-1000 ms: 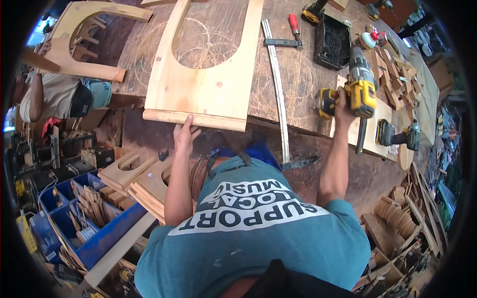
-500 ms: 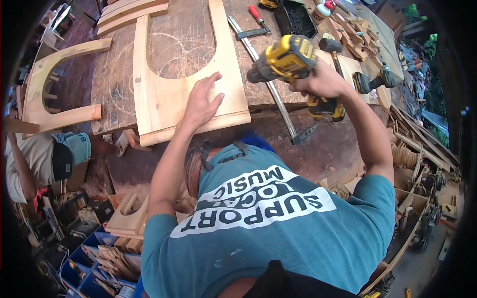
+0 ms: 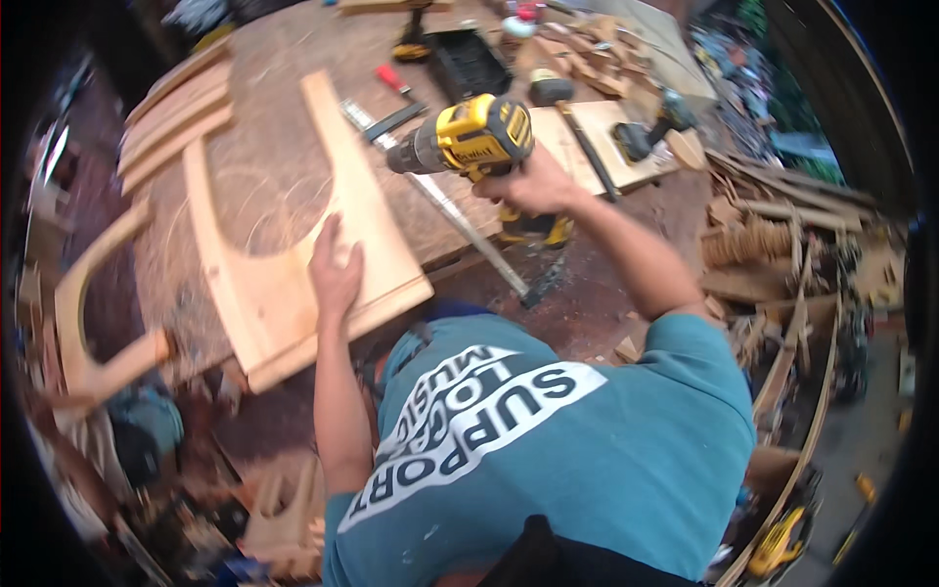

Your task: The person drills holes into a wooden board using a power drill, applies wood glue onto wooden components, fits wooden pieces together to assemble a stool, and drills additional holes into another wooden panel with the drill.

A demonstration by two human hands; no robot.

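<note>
— On the near edge of the worn wooden tabletop [image 3: 284, 147], what do you have under the left hand?

— From my remote seat I see my left hand [image 3: 335, 274] spread flat, palm down, fingers pointing away from me, pressing on the pale U-shaped plywood cutout [image 3: 293, 284]. That piece lies flat, its closed end toward me and overhanging the tabletop's edge a little, its two legs running away across the surface.

— And the right hand?

— My right hand [image 3: 533, 186] is wrapped tight round the grip of a yellow and black cordless drill [image 3: 474, 142]. I hold it in the air above the tabletop, to the right of the cutout, chuck pointing left. I cannot tell whether a bit sits in the chuck; that end is blurred.

— What lies about them?

— A long steel ruler [image 3: 450, 215] runs diagonally beneath the drill, just beside the cutout's right leg. A red-handled screwdriver [image 3: 391, 78] sits farther back, near a black tray [image 3: 469, 64]. A second, dark drill [image 3: 650, 132] rests on a plywood offcut [image 3: 597, 137] to the right. Another curved plywood frame [image 3: 83, 323] hangs off the left end.
</note>
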